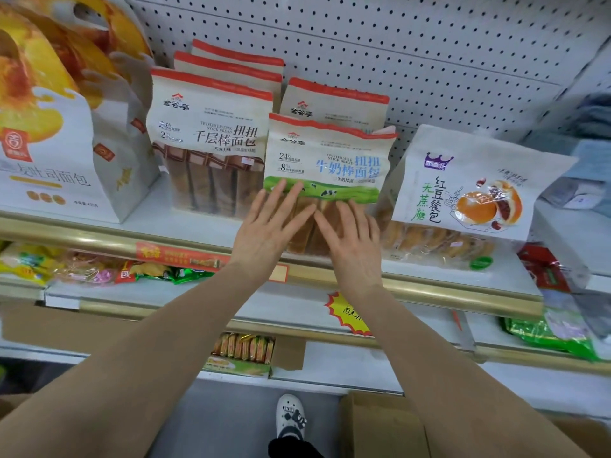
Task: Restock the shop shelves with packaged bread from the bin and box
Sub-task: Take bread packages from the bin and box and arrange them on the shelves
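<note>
A milk stick bread bag [330, 160] with a green band stands at the front of the top shelf [198, 226]. My left hand [269, 229] and my right hand [353, 239] both press flat on its lower front, fingers straight and spread. Behind it stands a second bag of the same kind [334, 100]. To its left are chocolate stick bread bags [208, 133], three deep. On its right a red bean bun bag [469, 193] leans against it.
Tall toast boxes [49, 143] fill the shelf's left end. Lower shelves hold snack packets [99, 269] and a biscuit tray [243, 350]. A cardboard box [380, 424] sits on the floor at lower right. A pegboard wall [396, 44] backs the shelf.
</note>
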A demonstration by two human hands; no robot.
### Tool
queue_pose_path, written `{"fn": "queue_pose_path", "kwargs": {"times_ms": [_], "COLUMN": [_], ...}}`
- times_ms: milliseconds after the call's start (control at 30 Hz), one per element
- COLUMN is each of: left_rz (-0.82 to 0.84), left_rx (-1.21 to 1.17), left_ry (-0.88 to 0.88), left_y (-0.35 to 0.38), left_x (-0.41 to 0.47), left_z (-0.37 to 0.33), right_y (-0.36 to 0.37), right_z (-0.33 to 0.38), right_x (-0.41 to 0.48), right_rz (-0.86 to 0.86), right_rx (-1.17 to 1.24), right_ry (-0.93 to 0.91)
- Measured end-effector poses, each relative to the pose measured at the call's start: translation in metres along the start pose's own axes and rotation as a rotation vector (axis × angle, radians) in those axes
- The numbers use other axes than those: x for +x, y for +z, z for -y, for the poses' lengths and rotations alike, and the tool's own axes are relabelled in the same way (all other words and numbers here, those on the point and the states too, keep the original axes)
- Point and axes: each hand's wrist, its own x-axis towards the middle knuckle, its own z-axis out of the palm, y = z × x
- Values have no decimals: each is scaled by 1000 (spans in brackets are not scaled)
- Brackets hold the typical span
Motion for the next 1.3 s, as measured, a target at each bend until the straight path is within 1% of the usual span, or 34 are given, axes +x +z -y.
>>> {"fn": "queue_pose_path", "kwargs": {"times_ms": [233,400,567,700,800,900,1100,1233,1300], "left_rz": [-31,-98,-108,-109,-84,-56,59,68,101], "left_rx": [-4,-7,-8,9,19,6,-78,-202,-229], "left_ry": [41,41,33,30,23,14,4,-70,-118], "left_y": [16,34,47,53,57,57,30,1,-11], "left_x": [18,33,48,55,59,60,46,21,4], "left_z": [5,9,12,15,18,20,19,24,30], "right_y": [15,31,45,56,61,58,35,8,-5], "right_z": [-9,-16,-24,-28,-28,-26,-18,4,21], "right_x": [6,17,29,37,43,48,45,43,44], "right_rz": [97,63,87,66,69,133,192,209,197], "right_rx": [-20,-23,-2,31,45,43,80,79,81], "right_ry": [29,30,12,0,-6,-12,3,8,11]}}
